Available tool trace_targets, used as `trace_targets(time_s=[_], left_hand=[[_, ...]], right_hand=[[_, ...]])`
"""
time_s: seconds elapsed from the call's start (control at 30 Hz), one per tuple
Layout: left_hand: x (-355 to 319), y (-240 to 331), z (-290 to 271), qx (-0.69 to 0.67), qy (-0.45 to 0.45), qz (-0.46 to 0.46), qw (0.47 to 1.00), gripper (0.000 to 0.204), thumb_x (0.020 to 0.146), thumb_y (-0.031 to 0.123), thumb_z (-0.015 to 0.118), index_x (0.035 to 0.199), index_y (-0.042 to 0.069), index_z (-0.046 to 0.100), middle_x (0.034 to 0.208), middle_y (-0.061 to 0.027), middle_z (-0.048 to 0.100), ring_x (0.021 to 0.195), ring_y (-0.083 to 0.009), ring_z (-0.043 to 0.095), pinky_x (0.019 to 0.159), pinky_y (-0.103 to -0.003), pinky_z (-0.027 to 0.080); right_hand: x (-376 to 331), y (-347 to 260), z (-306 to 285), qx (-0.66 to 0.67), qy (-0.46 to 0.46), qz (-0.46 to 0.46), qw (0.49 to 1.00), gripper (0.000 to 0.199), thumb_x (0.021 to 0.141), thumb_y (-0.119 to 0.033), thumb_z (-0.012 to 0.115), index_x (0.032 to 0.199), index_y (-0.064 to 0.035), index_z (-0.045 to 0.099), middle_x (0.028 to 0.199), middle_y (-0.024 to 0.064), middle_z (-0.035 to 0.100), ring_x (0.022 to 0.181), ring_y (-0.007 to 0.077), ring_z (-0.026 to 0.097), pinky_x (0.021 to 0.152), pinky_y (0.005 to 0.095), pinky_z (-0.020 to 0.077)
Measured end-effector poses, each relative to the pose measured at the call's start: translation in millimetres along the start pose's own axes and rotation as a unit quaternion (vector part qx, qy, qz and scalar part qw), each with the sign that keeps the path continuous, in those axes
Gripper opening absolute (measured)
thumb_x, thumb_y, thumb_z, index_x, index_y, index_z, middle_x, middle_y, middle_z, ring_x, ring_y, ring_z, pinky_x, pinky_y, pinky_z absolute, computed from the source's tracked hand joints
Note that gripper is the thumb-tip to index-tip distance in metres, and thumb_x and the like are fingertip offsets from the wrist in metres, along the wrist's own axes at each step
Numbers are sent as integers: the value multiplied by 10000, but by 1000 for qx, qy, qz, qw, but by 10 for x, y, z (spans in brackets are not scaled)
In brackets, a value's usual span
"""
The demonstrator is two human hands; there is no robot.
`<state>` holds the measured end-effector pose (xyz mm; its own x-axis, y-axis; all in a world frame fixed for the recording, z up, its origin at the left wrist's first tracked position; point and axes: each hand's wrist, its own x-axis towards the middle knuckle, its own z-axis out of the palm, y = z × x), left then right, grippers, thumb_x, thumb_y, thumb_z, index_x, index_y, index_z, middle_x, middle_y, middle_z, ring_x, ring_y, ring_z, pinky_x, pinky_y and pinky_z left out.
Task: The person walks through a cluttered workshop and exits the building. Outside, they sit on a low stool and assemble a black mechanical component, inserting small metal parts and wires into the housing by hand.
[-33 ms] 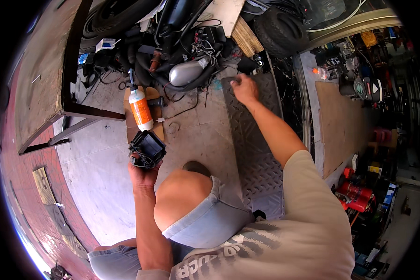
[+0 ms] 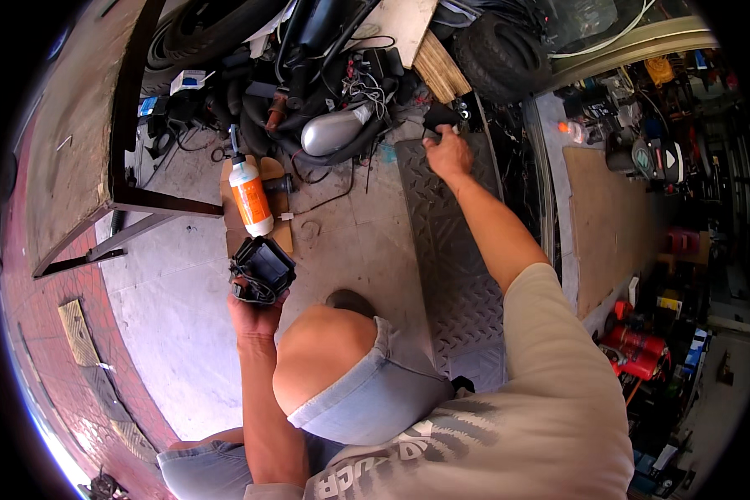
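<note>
My left hand [image 2: 257, 317] is closed around the lower side of a black plastic housing [image 2: 267, 265], open-topped and boxy, with thin wires bunched on one side. It is held up before my knee, just below a white bottle with an orange label [image 2: 249, 196] and a slim nozzle. My right arm reaches far forward over a dark treaded metal plate [image 2: 450, 250]. At the plate's far end my right hand [image 2: 448, 156] has its fingers closed at the near edge of a small black flat piece [image 2: 442, 118]. What kind of piece it is cannot be made out.
Hoses, wires, a silver rounded part [image 2: 333, 132] and tyres [image 2: 502, 54] are heaped ahead. A wooden table [image 2: 83, 125] with metal legs stands at left. Flattened cardboard [image 2: 285, 240] lies under the bottle. Right of a metal door track are a brown board [image 2: 604, 225] and a red cylinder [image 2: 640, 350].
My right hand has moved slightly forward and right, and its fingers have come to the black flat piece. My left hand and the housing have hardly moved.
</note>
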<state>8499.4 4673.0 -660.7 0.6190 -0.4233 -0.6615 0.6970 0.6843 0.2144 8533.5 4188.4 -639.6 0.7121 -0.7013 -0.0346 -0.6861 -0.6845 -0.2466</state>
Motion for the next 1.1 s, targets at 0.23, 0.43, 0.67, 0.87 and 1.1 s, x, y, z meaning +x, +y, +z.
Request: trace_targets(time_s=[0.23,0.43,0.67,0.87,1.1], left_hand=[[-146,64,74,-35,36,29,998,541,815,366,670,1309,148,631,1272,-83,678,1155,-322,639,949,-509,527],[-183,58,42,-96,-28,37,994,581,775,374,713,1304,144,650,1313,-72,669,1188,-295,630,1005,-480,519],[-47,-37,59,-78,-25,20,996,594,799,381,654,1344,146,624,1337,-79,654,1220,-298,614,1036,-477,497],[71,-95,155,-49,-21,-17,998,597,830,400,614,1350,106,612,1352,-93,644,1225,-308,611,1060,-468,481],[89,-45,200,-34,-107,-11,994,611,822,406,678,1347,99,612,1314,-90,660,1192,-302,624,1014,-454,505]], right_hand=[[737,183,-240,-178,-52,57,981,502,901,-416,696,1288,-112,599,1265,166,690,1216,356,639,998,465,518],[704,243,-247,-187,6,-82,979,322,883,-384,658,1042,-107,704,1027,183,736,1005,413,691,862,515,538],[-247,-301,-374,38,-15,-237,971,220,857,-282,705,842,-69,648,779,126,706,739,349,691,666,451,521],[-1227,-1123,-542,177,-160,-436,868,151,857,-190,701,875,-51,645,844,102,667,715,309,672,645,413,523],[-1301,-1276,-718,212,-171,-474,837,129,838,-131,715,929,-56,663,884,98,690,741,314,673,657,409,531]])
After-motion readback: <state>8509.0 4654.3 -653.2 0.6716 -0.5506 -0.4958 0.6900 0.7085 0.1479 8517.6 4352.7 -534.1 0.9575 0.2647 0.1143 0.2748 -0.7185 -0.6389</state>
